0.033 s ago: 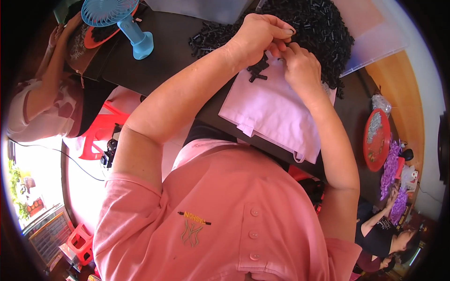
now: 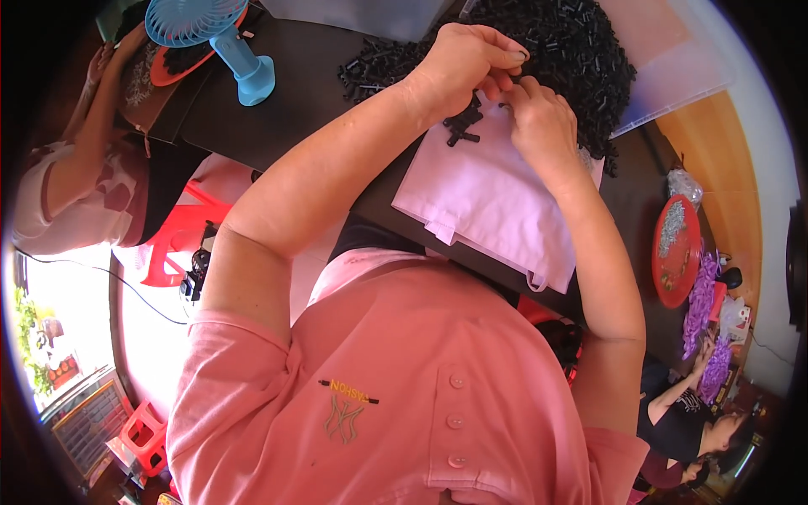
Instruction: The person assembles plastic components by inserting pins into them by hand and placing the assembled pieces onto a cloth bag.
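On the dark surface (image 2: 311, 93): heap of short black tubular pieces (image 2: 585, 63), directly beyond both hands, with a thinner scatter extending to its left.
Left hand (image 2: 465, 69): positioned at the near edge of the heap, fingers directed right.
Left grip: thumb and forefinger tips close together, a small dark spot visible at the tips; cannot tell whether this is a pinched piece.
Right hand (image 2: 547, 124): beside the left hand, over the upper part of the cloth, fingers directed up and left.
Right grip: fingers curled, tips near the left fingers; cannot tell whether they pinch anything.
Pale pink cloth (image 2: 480, 202): flat below the hands, narrow strap loop (image 2: 536, 282) at its lower edge.
Loose black pieces (image 2: 463, 130): small cluster under the left hand, at the upper left of the cloth.
Clear plastic tray (image 2: 673, 80): adjoining the right side of the heap.
Blue fan (image 2: 252, 80): left part of the surface, well apart from the hands.
Red dish (image 2: 673, 290): far right, containing small silvery parts (image 2: 672, 229).
Purple items (image 2: 700, 307): beside the red dish.
Co-worker's forearm (image 2: 80, 151): upper left, near an orange-red plate (image 2: 162, 76).
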